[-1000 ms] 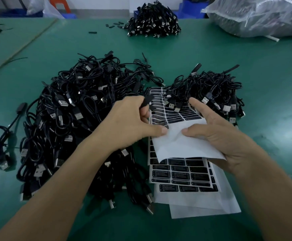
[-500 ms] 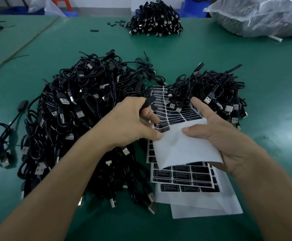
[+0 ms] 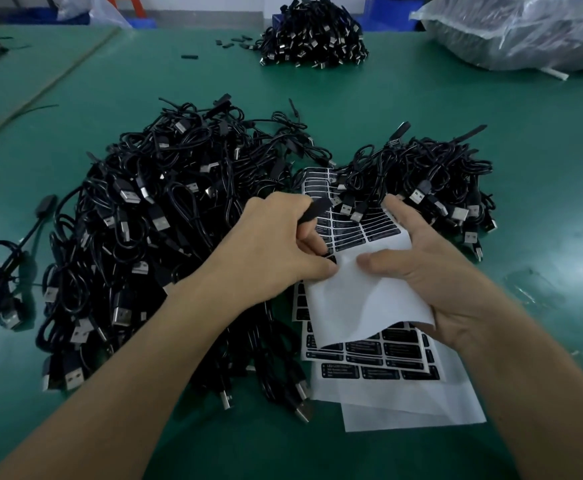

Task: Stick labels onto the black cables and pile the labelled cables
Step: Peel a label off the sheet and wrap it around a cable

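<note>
Through the head camera we see our left hand (image 3: 276, 244) with its fingers curled round the end of a black cable (image 3: 314, 213), while thumb and forefinger pinch at a label (image 3: 331, 260) on the edge of the label sheet (image 3: 363, 299). Our right hand (image 3: 432, 271) holds that sheet bent back, thumb on top and fingers behind. The sheet hangs above spare sheets (image 3: 387, 365) on the green bench (image 3: 543, 202), between a large heap of cables (image 3: 151, 237) on the left and a smaller heap (image 3: 439, 174) just behind the right hand.
</note>
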